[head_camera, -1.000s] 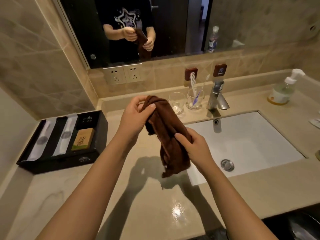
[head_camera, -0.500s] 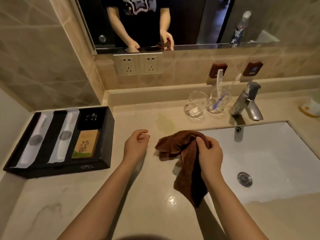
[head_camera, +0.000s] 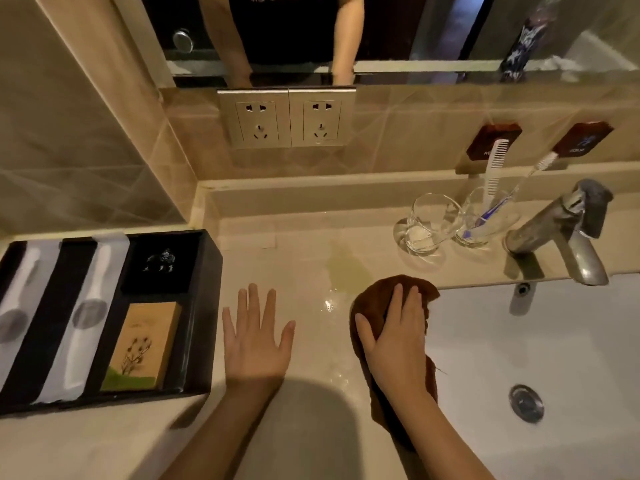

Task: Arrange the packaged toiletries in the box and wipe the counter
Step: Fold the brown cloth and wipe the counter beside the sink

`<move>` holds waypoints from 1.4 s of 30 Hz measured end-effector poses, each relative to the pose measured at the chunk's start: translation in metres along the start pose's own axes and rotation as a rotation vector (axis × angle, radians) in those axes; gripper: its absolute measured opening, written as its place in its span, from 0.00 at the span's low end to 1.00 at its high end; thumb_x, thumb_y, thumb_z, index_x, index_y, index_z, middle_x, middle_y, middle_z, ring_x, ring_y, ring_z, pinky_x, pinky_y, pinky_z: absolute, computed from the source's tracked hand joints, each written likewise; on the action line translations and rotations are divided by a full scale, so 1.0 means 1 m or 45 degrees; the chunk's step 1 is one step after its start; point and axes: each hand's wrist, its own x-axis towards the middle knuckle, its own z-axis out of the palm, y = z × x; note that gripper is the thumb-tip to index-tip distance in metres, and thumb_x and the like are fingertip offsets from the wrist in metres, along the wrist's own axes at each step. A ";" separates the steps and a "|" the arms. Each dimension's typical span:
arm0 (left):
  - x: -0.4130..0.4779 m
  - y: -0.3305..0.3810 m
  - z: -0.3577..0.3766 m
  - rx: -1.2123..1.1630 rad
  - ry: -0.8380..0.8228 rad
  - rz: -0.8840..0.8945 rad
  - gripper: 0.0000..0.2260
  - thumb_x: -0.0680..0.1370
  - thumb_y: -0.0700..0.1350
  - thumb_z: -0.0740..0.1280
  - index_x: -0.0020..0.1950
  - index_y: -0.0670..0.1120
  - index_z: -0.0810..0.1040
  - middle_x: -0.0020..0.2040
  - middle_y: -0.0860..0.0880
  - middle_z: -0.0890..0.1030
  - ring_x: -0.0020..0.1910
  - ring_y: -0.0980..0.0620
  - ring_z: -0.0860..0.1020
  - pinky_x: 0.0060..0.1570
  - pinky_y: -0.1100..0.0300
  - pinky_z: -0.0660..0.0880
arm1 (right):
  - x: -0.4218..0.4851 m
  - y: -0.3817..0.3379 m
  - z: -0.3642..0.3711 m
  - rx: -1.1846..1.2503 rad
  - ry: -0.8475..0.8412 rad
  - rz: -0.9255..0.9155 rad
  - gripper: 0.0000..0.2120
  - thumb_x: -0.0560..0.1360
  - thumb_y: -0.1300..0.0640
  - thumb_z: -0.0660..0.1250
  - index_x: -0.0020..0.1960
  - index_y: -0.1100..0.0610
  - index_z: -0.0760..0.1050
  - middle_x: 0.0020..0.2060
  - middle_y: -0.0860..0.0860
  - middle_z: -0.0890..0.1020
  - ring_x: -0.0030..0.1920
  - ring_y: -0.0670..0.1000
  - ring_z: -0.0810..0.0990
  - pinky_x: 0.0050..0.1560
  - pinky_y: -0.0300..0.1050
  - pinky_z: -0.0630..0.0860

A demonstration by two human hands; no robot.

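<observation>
A brown cloth [head_camera: 377,306] is pressed flat on the beige stone counter [head_camera: 304,427], at the left rim of the white basin [head_camera: 554,341]; its long axis runs front to back, with the near end trailing under the wrist. The right hand [head_camera: 394,337] is laid palm-down on the cloth, fingers extended, nothing being gripped. The left hand [head_camera: 254,336] is spread flat on the bare counter, empty, between cloth and box. A wet sheen and a yellowish stain [head_camera: 346,271] are noted on the counter just behind the cloth.

The black box [head_camera: 207,306] is set at the left against the tiled wall. Two white sachets [head_camera: 86,317] are laid lengthwise in it, pointing front to back, with a small black packet [head_camera: 161,263] and a tan soap carton [head_camera: 145,344] in the right compartments.

Behind the basin, two glass tumblers [head_camera: 429,223] are stood beside a chrome tap [head_camera: 561,230]; the right one holds a comb [head_camera: 495,168] and a toothbrush [head_camera: 519,188]. A double socket [head_camera: 287,117] is mounted below the mirror [head_camera: 381,29].
</observation>
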 end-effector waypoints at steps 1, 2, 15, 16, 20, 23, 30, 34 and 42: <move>0.001 -0.001 0.002 0.016 -0.004 -0.019 0.30 0.78 0.61 0.41 0.73 0.47 0.62 0.75 0.42 0.62 0.75 0.46 0.55 0.71 0.45 0.48 | 0.002 -0.002 0.004 -0.015 0.001 -0.018 0.41 0.75 0.36 0.54 0.76 0.60 0.44 0.77 0.61 0.48 0.77 0.57 0.46 0.75 0.49 0.43; 0.001 -0.001 0.003 0.027 -0.006 -0.031 0.30 0.78 0.61 0.41 0.73 0.46 0.64 0.74 0.41 0.63 0.74 0.46 0.55 0.71 0.44 0.49 | 0.005 -0.004 0.008 -0.033 0.009 -0.031 0.42 0.73 0.34 0.51 0.76 0.60 0.44 0.76 0.62 0.48 0.77 0.57 0.46 0.75 0.48 0.42; -0.001 -0.002 0.002 0.046 0.018 -0.001 0.28 0.79 0.62 0.44 0.75 0.49 0.57 0.75 0.40 0.63 0.74 0.44 0.55 0.70 0.43 0.50 | 0.125 -0.073 0.042 -0.024 0.100 -0.052 0.41 0.74 0.38 0.57 0.76 0.59 0.47 0.75 0.66 0.50 0.76 0.62 0.47 0.76 0.55 0.44; -0.001 -0.002 0.002 0.041 0.017 0.003 0.28 0.79 0.61 0.44 0.75 0.49 0.57 0.75 0.41 0.63 0.74 0.44 0.55 0.70 0.43 0.50 | 0.132 -0.077 0.044 -0.032 0.097 -0.074 0.40 0.74 0.37 0.57 0.76 0.59 0.48 0.75 0.65 0.51 0.76 0.62 0.48 0.76 0.56 0.45; -0.002 -0.001 0.002 0.037 0.034 -0.004 0.28 0.78 0.61 0.44 0.75 0.50 0.54 0.75 0.42 0.62 0.75 0.45 0.54 0.70 0.42 0.49 | 0.144 -0.081 0.046 -0.066 0.036 -0.207 0.38 0.74 0.38 0.57 0.76 0.57 0.52 0.75 0.64 0.55 0.76 0.61 0.50 0.77 0.55 0.45; -0.002 0.000 0.001 0.034 0.029 -0.001 0.28 0.78 0.62 0.44 0.75 0.49 0.54 0.75 0.42 0.62 0.75 0.45 0.54 0.70 0.42 0.49 | 0.141 -0.077 0.045 -0.072 -0.045 -0.381 0.35 0.74 0.40 0.58 0.75 0.56 0.57 0.75 0.60 0.57 0.76 0.59 0.51 0.77 0.53 0.45; -0.001 -0.001 -0.001 0.036 0.006 -0.026 0.30 0.78 0.62 0.42 0.75 0.47 0.55 0.75 0.40 0.63 0.75 0.44 0.56 0.70 0.44 0.49 | 0.128 -0.100 0.045 0.023 -0.426 -0.937 0.27 0.72 0.44 0.65 0.68 0.54 0.68 0.70 0.54 0.69 0.72 0.55 0.62 0.75 0.51 0.52; -0.014 -0.003 -0.005 -0.130 -0.037 -0.022 0.34 0.75 0.67 0.36 0.75 0.49 0.47 0.78 0.45 0.53 0.76 0.47 0.50 0.75 0.48 0.48 | 0.115 -0.111 0.052 0.008 -0.573 -1.097 0.26 0.71 0.43 0.65 0.66 0.53 0.70 0.67 0.52 0.72 0.70 0.53 0.66 0.73 0.53 0.59; -0.093 -0.039 0.006 -0.142 -0.104 0.085 0.31 0.78 0.63 0.45 0.77 0.49 0.45 0.79 0.51 0.43 0.76 0.54 0.42 0.70 0.62 0.44 | 0.071 -0.090 0.042 -0.070 -0.713 -1.306 0.27 0.74 0.42 0.62 0.69 0.52 0.68 0.72 0.53 0.68 0.74 0.52 0.61 0.76 0.49 0.50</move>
